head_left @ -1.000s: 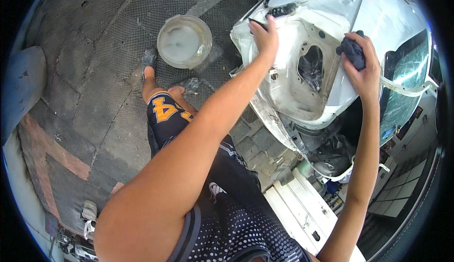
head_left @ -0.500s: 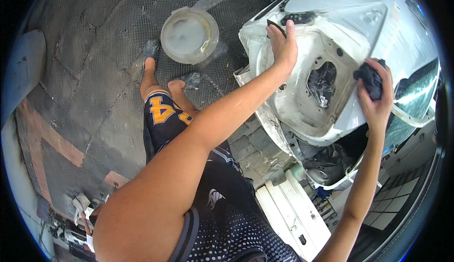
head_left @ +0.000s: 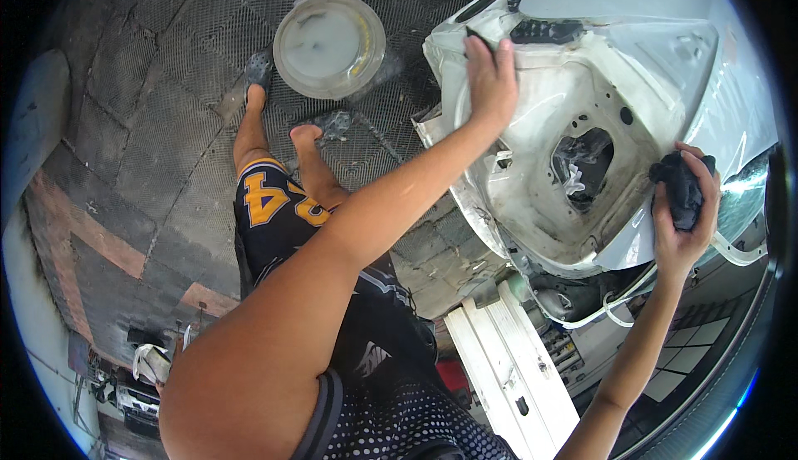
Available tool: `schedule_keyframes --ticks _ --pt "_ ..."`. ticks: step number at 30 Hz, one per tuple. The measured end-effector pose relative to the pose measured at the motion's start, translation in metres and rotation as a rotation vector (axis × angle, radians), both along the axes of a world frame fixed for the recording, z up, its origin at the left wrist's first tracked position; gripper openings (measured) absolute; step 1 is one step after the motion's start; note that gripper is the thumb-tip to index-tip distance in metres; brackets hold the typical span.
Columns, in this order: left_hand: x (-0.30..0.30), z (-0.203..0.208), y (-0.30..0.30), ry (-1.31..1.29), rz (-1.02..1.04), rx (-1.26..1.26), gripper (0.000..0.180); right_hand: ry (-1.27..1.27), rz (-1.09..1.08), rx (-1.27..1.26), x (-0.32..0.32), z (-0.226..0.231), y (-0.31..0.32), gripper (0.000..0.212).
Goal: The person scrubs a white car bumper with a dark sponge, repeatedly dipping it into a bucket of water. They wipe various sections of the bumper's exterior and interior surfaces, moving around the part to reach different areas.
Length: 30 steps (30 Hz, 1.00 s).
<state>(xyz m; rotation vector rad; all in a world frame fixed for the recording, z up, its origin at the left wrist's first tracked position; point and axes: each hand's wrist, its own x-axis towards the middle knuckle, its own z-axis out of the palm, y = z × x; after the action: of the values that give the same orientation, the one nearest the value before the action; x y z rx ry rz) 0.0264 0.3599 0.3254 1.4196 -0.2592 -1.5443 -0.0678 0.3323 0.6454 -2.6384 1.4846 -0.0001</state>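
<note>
The stripped pale body shell of a car (head_left: 532, 103), with a large recess and an oval hole, stands before me at the right. My left hand (head_left: 492, 86) lies against its far left corner, fingers stretched forward. A thin dark sheet (head_left: 478, 38) shows at those fingertips; most of it is hidden under them. On the right, my right hand (head_left: 694, 211) grips a bunched black cloth (head_left: 680, 187) against the panel beside the recess.
A round bucket (head_left: 328, 53) of cloudy liquid stands on the dark textured floor (head_left: 183, 61), beyond my feet. A long white panel (head_left: 511, 368) lies below the car. Beside the right hand is a window (head_left: 748, 198). Car parts (head_left: 137, 398) are at the lower left.
My right hand has slid nearer and to the right with the black cloth. My left hand has shifted slightly left along the car's corner. The whole view has also shifted a little.
</note>
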Motion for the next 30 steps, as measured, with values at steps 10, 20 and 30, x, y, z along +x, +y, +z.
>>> schedule_keyframes --ticks 10,20,30 --pt "0.015 0.047 -0.025 -0.028 -0.043 0.028 0.103 -0.046 -0.003 0.027 0.008 -0.002 -0.004 0.05" --pt "0.015 0.046 0.013 -0.236 -0.105 -0.214 0.082 -0.029 0.051 0.011 0.023 0.001 -0.008 0.049" --pt "0.01 0.036 0.019 -0.216 -0.048 -0.225 0.076 -0.026 0.013 0.029 0.021 0.001 -0.004 0.051"
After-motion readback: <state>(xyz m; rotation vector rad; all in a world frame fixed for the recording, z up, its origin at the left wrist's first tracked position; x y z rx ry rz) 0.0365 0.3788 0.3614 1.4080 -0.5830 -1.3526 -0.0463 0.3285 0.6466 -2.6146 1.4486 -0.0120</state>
